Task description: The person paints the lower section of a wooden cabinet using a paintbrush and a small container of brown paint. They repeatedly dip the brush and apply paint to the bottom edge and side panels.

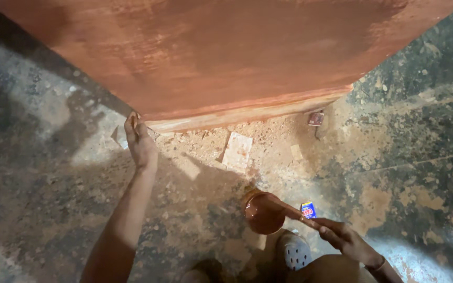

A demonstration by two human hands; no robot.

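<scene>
A large reddish-brown wooden panel fills the top of the head view, its lower edge close to the floor. My left hand reaches to the panel's lower left corner and touches its edge with closed fingers. My right hand holds a thin brush handle whose end rests in a small round container of reddish-brown stain. The container stands on the floor just ahead of my foot in a pale perforated clog.
The floor is dark, stained concrete strewn with sawdust. A pale wood offcut lies under the panel edge. A small blue packet lies beside the container, and a small dark red item sits near the panel's right end.
</scene>
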